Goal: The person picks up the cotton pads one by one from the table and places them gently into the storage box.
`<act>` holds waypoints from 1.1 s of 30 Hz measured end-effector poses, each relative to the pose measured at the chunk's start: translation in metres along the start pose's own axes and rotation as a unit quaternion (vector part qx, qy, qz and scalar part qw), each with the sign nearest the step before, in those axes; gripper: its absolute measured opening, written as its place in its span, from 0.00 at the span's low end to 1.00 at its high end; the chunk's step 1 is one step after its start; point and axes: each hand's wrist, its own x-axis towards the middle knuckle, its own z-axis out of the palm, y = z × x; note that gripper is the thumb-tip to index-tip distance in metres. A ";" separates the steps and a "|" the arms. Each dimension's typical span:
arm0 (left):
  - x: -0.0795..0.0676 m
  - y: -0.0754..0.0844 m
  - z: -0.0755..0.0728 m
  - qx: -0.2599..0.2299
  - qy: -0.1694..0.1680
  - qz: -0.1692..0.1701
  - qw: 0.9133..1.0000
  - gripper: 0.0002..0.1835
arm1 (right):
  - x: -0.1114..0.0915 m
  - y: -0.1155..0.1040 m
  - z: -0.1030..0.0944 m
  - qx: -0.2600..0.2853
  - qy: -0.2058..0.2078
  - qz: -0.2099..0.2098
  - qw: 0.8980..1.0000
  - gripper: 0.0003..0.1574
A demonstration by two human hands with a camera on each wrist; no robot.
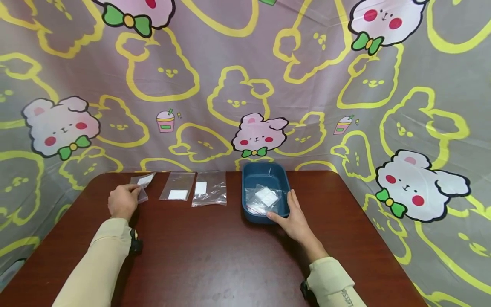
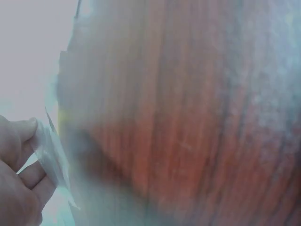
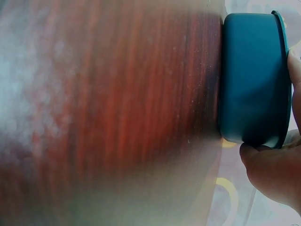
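Note:
My left hand [image 1: 122, 202] pinches a clear plastic bag [image 1: 142, 195] with a white piece inside, at the table's far left; the left wrist view shows thumb and fingers on the bag's film [image 2: 52, 155]. My right hand [image 1: 294, 219] grips the near right corner of a blue plastic bin [image 1: 247, 179], its thumb at the front rim and fingers along the right side. Clear bags with white contents [image 1: 265, 197] lie inside the bin. In the right wrist view the bin [image 3: 256, 77] stands upright on the table.
Two more clear bags lie flat between left hand and bin: one bag [image 1: 184, 181] with a white card, and a wider bag [image 1: 216, 187] beside it. The brown table [image 1: 215, 264] meets a patterned curtain [image 1: 199, 102] at its back and sides.

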 end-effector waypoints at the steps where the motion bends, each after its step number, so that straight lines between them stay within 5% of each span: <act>1: -0.001 0.000 -0.001 -0.007 0.007 0.001 1.000 0.15 | 0.000 0.000 0.000 0.000 0.000 0.000 1.000 0.71; 10: -0.015 0.005 -0.011 -0.069 0.052 -0.034 0.996 0.14 | -0.001 -0.001 0.001 0.000 -0.001 0.000 1.000 0.70; 18: -0.031 0.013 -0.009 -0.107 0.086 -0.023 0.990 0.14 | -0.002 -0.003 0.000 -0.003 -0.001 0.003 1.000 0.71; 33: -0.077 0.040 0.002 -0.209 0.150 -0.042 0.965 0.11 | -0.003 -0.004 0.000 -0.005 -0.005 0.003 1.000 0.71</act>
